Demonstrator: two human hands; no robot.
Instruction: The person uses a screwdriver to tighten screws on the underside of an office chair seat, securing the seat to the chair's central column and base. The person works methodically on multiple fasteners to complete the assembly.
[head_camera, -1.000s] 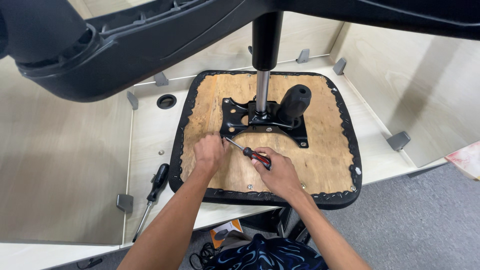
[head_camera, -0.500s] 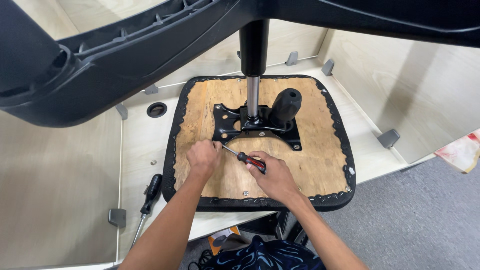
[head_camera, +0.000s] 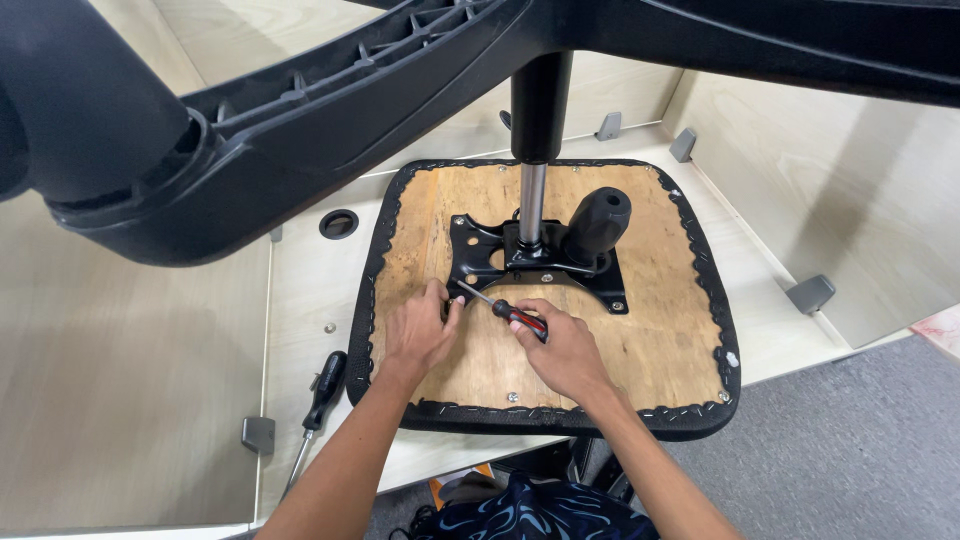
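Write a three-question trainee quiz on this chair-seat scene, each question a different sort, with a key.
1. True or false: the right hand grips a screwdriver with a red and black handle.
2. The left hand rests on: A) the seat underside, B) the grey floor, C) the chair base.
3. Fill in: the screwdriver tip points at the black metal ____.

Key: 1 true; 2 A; 3 plate.

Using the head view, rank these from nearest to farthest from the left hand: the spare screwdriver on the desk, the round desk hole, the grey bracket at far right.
From the left hand:
1. Spare screwdriver, lying on the desk just left of the seat.
2. Round desk hole, up and to the left, a close call with the screwdriver.
3. Grey bracket, far right against the panel, plainly farthest.
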